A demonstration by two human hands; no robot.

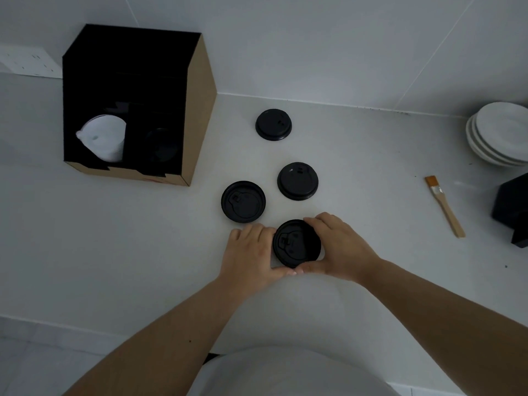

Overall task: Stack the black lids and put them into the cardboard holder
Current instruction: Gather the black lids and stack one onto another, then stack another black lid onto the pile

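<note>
Black lid [295, 243] between both hands, rim gripped by left hand [251, 252] and right hand [338, 247] fingers, likely to square a stack | three loose lids [297, 180] beyond fingers on surface [371, 167] | cardboard holder [197, 115] far-left, awaiting stack

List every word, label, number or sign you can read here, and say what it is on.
No readable text anywhere.
Cardboard holder: reddish marks on the front lip, too blurred to read.
Black lids, such as the one held by both hands: moulded relief shapes only, no legible letters.
Wall plate: small dark marks, illegible.
</note>
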